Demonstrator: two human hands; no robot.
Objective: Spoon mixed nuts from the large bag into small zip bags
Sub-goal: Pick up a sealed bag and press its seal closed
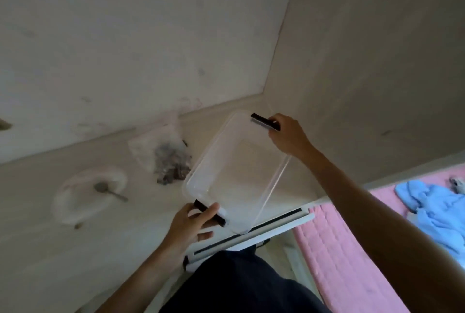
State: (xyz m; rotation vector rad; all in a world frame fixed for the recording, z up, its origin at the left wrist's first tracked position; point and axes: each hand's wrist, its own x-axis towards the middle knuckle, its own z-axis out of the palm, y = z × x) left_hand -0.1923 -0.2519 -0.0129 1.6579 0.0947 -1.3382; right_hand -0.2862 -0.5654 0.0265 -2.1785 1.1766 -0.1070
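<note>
Two hands, left (193, 227) and right (289, 136), each grip clamped on a black clip of the clear rectangular plastic container (234, 171) above the pale bench (37, 199).

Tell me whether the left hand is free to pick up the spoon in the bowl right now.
Probably not: the left hand grips a black clip of the clear container. The spoon itself lies uncovered in the bowl.

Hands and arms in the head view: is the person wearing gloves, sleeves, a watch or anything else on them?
Nothing visible. The left hand and right hand are bare: no gloves, rings or watch. Both forearms are uncovered as far as the frame shows, with no sleeve in view.
</note>
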